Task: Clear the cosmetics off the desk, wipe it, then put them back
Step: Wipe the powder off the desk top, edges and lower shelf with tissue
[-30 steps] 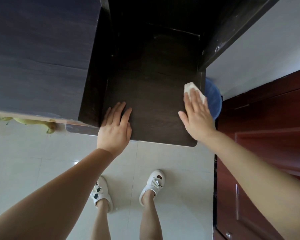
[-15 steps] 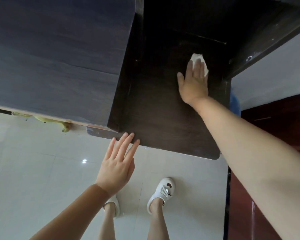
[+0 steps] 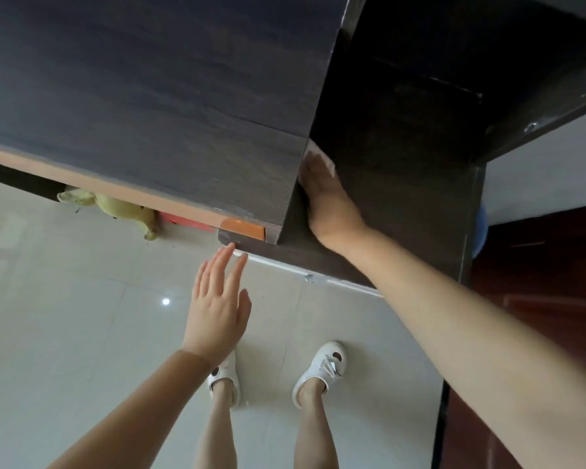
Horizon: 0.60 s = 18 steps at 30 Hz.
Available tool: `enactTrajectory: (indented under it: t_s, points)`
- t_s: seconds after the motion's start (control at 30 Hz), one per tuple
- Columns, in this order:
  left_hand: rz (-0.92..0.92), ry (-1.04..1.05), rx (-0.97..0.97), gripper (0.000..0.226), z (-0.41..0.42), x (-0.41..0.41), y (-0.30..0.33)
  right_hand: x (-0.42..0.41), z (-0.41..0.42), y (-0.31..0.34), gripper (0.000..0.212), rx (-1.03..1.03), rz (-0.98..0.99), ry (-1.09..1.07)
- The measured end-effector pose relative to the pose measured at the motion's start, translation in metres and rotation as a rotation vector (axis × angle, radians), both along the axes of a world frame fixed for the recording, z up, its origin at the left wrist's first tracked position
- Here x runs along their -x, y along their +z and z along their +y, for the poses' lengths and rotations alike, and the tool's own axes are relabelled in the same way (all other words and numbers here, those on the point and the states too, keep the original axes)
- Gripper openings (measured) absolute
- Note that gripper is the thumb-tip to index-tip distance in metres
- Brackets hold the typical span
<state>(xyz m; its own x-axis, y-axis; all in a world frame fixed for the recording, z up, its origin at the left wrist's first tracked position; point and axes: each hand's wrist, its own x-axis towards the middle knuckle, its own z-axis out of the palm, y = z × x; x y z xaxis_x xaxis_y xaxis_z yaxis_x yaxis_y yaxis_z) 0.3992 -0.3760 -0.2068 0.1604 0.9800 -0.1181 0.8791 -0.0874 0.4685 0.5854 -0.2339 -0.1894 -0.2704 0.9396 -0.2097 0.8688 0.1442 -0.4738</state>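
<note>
The dark wooden desk top [image 3: 413, 184] lies bare, with no cosmetics in view. My right hand [image 3: 325, 194] presses flat on it at its left side, against the tall dark cabinet [image 3: 156, 96]. A white wipe [image 3: 320, 154] shows under the fingertips, mostly hidden by the hand. My left hand [image 3: 219, 306] hovers off the desk over the floor, fingers apart and empty, its tips close to the desk's front left corner [image 3: 229, 236].
The cabinet's side panel rises left of the desk. A yellow soft object [image 3: 115, 208] lies on the pale tiled floor beneath it. A reddish-brown door [image 3: 538, 282] stands at right, with a blue bin [image 3: 481, 231] behind the desk. My feet in white shoes [image 3: 322, 367] stand below.
My right hand has swept the wipe from the desk's back right across to its left side against the cabinet. My left hand came off the desk a second ago and stays raised.
</note>
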Motion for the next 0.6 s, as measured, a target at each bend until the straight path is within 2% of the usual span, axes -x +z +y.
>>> enactTrajectory:
  t_s: [0.1,0.17,0.23,0.33,0.4,0.5,0.6]
  points:
    - [-0.143,0.214,0.058,0.051,0.001,0.006,0.006,-0.004,-0.082,-0.012,0.057,-0.118,0.002,0.232]
    - [-0.257,0.334,0.162,0.051,0.006,0.007,0.010,-0.037,-0.107,-0.017,0.057,-0.177,-0.064,0.346]
    - [-0.371,0.394,0.250,0.055,0.012,0.008,0.011,-0.074,-0.110,-0.015,0.062,-0.156,-0.113,0.180]
    - [-0.539,0.423,0.331,0.056,0.019,0.009,0.011,-0.104,-0.123,-0.012,0.065,-0.114,-0.144,-0.322]
    - [-0.593,0.434,0.370,0.057,0.020,0.011,0.012,-0.086,-0.141,-0.018,0.064,-0.146,-0.149,-0.454]
    - [-0.652,0.419,0.397,0.060,0.019,0.015,0.014,-0.020,-0.166,-0.030,0.066,-0.211,-0.056,-0.211]
    - [-0.688,0.436,0.419,0.062,0.023,0.020,0.016,0.036,-0.164,-0.030,0.062,-0.176,-0.029,-0.017]
